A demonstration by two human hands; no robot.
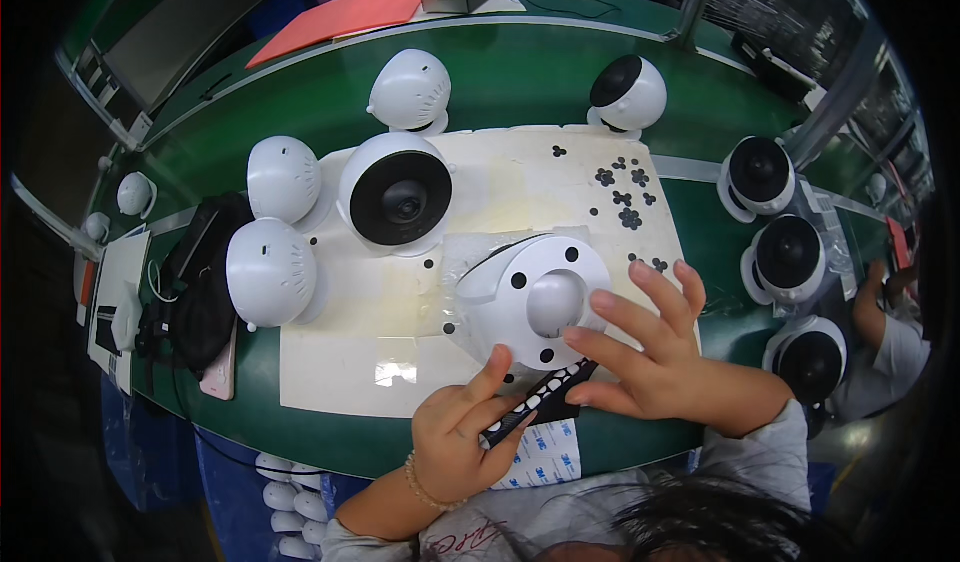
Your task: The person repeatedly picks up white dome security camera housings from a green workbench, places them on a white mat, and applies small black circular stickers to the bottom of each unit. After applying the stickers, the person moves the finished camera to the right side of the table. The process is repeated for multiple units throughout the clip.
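A white dome-shaped camera (pixel 485 307) lies on its side on bubble wrap, its round base (pixel 590 262) turned up toward me. Several black round pads sit on the base's ring, around a hollow centre. My left hand (pixel 455 437) is closed on a dark strip with rows of white circles (pixel 535 402), slanting up to just below the base. One finger of that hand points up by the lower edge of the base. With fingers spread, my right hand (pixel 650 347) reaches over the base's right side, fingertips at its ring. Nothing shows between those fingers.
Several white cameras with black fronts (pixel 405 197) stand around the pale board (pixel 340 382) and along the right side. Loose black pads (pixel 630 219) lie at the board's upper right. A black bag (pixel 205 282) and a pink phone (pixel 219 374) lie left. Another person's arm (pixel 870 307) shows right.
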